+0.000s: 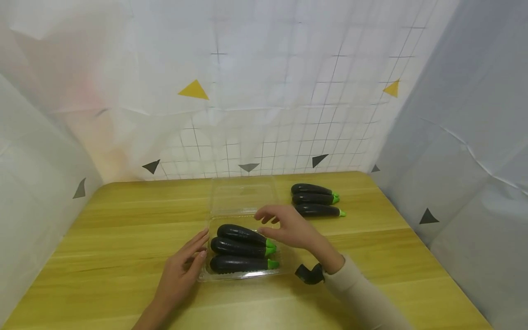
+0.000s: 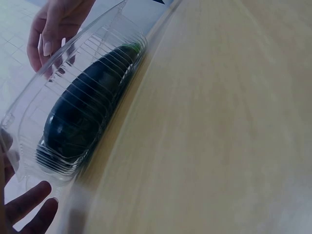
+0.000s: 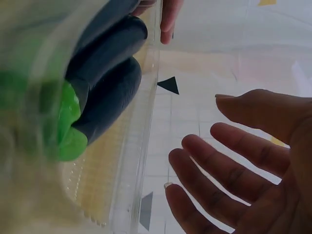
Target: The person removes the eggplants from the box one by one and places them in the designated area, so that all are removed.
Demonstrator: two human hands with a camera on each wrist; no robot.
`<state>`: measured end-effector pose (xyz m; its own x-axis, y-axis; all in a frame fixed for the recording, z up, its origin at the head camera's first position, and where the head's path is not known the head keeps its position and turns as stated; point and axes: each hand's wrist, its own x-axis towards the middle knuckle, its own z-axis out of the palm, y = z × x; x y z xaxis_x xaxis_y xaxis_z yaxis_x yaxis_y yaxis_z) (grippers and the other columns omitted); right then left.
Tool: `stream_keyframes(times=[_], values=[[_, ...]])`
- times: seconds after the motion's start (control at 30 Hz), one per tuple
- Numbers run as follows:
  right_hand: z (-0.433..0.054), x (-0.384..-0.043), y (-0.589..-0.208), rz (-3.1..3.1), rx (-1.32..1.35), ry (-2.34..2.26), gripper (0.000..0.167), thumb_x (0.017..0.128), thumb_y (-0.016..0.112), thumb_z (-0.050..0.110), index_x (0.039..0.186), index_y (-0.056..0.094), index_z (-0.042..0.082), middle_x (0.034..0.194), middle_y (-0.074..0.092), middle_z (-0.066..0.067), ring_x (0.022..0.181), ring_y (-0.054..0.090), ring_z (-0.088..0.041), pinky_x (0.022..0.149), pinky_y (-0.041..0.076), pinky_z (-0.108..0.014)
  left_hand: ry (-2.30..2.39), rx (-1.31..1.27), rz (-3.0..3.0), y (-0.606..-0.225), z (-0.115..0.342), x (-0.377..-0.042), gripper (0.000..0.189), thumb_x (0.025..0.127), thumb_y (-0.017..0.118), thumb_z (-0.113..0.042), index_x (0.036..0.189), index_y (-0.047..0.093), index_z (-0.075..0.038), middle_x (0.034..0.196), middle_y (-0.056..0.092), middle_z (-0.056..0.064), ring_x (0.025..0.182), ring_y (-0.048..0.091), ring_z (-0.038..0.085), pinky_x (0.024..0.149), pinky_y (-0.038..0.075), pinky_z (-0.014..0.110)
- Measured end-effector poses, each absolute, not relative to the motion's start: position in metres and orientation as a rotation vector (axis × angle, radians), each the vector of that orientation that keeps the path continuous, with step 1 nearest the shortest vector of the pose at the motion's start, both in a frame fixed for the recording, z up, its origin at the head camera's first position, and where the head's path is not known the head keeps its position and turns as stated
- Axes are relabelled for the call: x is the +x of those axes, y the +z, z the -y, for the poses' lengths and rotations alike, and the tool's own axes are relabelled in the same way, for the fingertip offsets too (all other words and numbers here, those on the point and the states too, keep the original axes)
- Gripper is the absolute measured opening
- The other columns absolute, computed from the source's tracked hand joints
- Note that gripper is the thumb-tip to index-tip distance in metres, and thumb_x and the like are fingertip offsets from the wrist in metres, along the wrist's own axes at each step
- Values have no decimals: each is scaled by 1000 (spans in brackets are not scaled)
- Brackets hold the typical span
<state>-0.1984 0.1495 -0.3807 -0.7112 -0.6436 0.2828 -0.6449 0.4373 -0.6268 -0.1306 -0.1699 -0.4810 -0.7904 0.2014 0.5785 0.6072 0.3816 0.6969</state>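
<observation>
A pale sleeve (image 1: 363, 293) lay nearest. The right hand (image 1: 289, 227) hung loose, empty, by the clear box (image 1: 243, 276); the relaxed left hand (image 1: 181, 269) touched its nine-o'clock side. Packing seemed underway: three eggplants (image 1: 239, 247) inside, spare eggplants (image 1: 313, 199) at two o'clock probably next.

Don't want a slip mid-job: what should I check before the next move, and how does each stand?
1. Lid open: ok, it lies back behind the clear tray.
2. Eggplants in the tray lying neatly: ok, three side by side, green ends to the right.
3. Right hand free: ok, it holds nothing.
4. Left hand steadying the tray: cannot tell, fingers at its left edge, pressure unclear.
5. All eggplants inside: not ok, three others lie on the table.
</observation>
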Motion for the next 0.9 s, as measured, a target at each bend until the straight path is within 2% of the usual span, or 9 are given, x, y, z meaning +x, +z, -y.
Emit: stream_keyframes(times=[0.3,0.57,0.73,0.9], values=[[-144,-198,-387,2716,1185,1130,28,98,74,15,123,71,4,122,71,-13,107,68,-30,89,57,-54,-1379,-694,2244,-480,169,-130,42,101,65,2,142,64,-5,150,56,11,106,71,27,87,57,21],[-134,-199,-401,2698,1241,1031,27,97,74,12,119,71,-3,117,72,-14,105,67,-35,92,57,-52,-1366,-685,2258,-481,168,-131,40,101,66,1,141,64,-1,150,56,9,107,71,23,88,57,21],[-131,-199,-404,2683,1238,1008,25,97,74,10,117,71,-3,116,72,-14,104,67,-33,92,57,-49,-1377,-664,2278,-479,169,-131,39,101,66,-1,141,64,-1,152,55,6,109,70,21,89,56,21],[-130,-197,-407,2720,1214,976,23,99,72,11,118,71,-1,118,71,-12,104,67,-32,93,56,-44,-1364,-676,2266,-480,169,-130,40,101,66,1,140,63,1,151,56,10,107,71,23,89,56,20]])
